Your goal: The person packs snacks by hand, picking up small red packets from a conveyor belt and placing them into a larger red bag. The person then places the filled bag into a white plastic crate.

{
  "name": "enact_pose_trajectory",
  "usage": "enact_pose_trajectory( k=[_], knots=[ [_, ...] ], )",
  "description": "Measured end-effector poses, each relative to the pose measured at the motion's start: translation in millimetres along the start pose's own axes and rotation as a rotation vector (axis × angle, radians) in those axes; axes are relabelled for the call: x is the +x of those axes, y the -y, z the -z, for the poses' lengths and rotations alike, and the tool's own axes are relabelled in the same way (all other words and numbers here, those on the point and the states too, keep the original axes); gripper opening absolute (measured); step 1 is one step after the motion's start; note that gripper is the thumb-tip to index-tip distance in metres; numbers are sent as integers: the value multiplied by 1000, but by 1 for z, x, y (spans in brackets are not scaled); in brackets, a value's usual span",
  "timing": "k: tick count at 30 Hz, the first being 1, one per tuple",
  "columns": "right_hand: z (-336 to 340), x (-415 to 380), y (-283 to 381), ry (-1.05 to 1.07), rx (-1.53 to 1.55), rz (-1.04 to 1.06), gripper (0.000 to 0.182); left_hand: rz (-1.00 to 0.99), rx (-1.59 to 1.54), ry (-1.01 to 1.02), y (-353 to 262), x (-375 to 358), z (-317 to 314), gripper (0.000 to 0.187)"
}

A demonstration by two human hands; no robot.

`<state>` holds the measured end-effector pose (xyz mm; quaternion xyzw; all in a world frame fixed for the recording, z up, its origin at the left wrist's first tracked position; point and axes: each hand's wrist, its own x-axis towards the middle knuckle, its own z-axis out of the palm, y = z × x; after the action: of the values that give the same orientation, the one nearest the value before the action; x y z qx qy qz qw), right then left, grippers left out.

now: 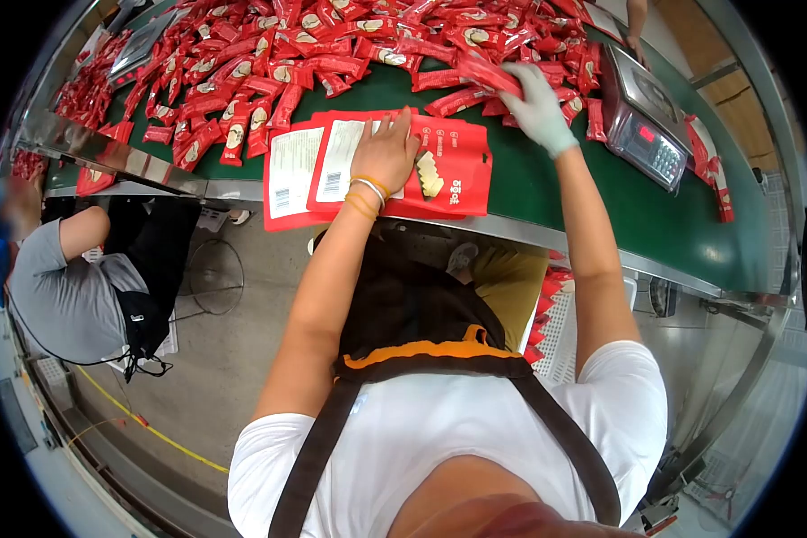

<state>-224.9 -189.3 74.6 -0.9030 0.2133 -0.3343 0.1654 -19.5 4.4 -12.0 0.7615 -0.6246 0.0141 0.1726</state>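
Observation:
My left hand (pixel 386 157) is bare and lies flat, fingers spread, on several overlapping red pouches (pixel 462 170) at the table's near edge. Some pouches show a white label with a barcode, and the rightmost shows a food picture. My right hand (pixel 540 109), in a white glove, is up and to the right of them. Its fingers are closed on a small red packet (pixel 489 73), slightly blurred. Beneath and around that packet spreads a large heap of similar red packets (pixel 269 76).
A scale (pixel 646 125) with a lit red display stands on the green table (pixel 690 220) at the right. Another scale (pixel 143 45) is at the upper left. A co-worker in grey (pixel 72 278) sits at the left. Another person's hand (pixel 635 47) shows at the upper right.

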Motion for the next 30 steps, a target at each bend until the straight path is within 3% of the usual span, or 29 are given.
enact_pose_trajectory(
  k=[1, 3, 6, 9, 10, 11, 13, 15, 17, 19, 21, 25, 30],
  knots=[
    [-15, 13, -3, 36, 43, 55, 39, -12, 24, 20, 0, -2, -3, 57],
    [-64, 22, -41, 347, -38, 156, 50, -9, 59, 11, 2, -3, -10, 56],
    [-70, 23, -36, 618, -399, 24, 68, 44, 42, 13, -7, -5, 9, 56],
    [-65, 16, -29, 599, -387, 35, 65, 106, -37, 57, -13, -4, 14, 56],
    [-61, 8, -28, 451, -304, 117, 63, 122, -49, 74, -13, -4, 16, 56],
    [-53, -2, -28, 452, -306, 116, 63, 142, -60, 88, -12, -2, 18, 57],
    [-18, -31, -4, 36, -231, -26, 62, 139, -96, 70, -9, -1, 16, 57],
    [17, -69, 16, 25, -275, -329, 64, 135, -131, 72, -5, -4, 8, 58],
    [13, -123, -6, 242, -552, -460, 67, 146, -203, -5, -1, -1, 1, 58],
    [8, -152, -9, 181, -529, -458, 71, 158, -228, 23, -1, -1, 3, 58],
    [18, -160, -14, 118, -342, -250, 75, 203, -281, -12, 2, 1, 1, 57],
    [27, -156, 18, 199, -77, -312, 58, 223, -284, 38, 4, 1, 4, 59],
    [-22, -111, 29, 183, 111, -259, 43, 164, -221, 50, -3, -3, 8, 60]
  ],
)
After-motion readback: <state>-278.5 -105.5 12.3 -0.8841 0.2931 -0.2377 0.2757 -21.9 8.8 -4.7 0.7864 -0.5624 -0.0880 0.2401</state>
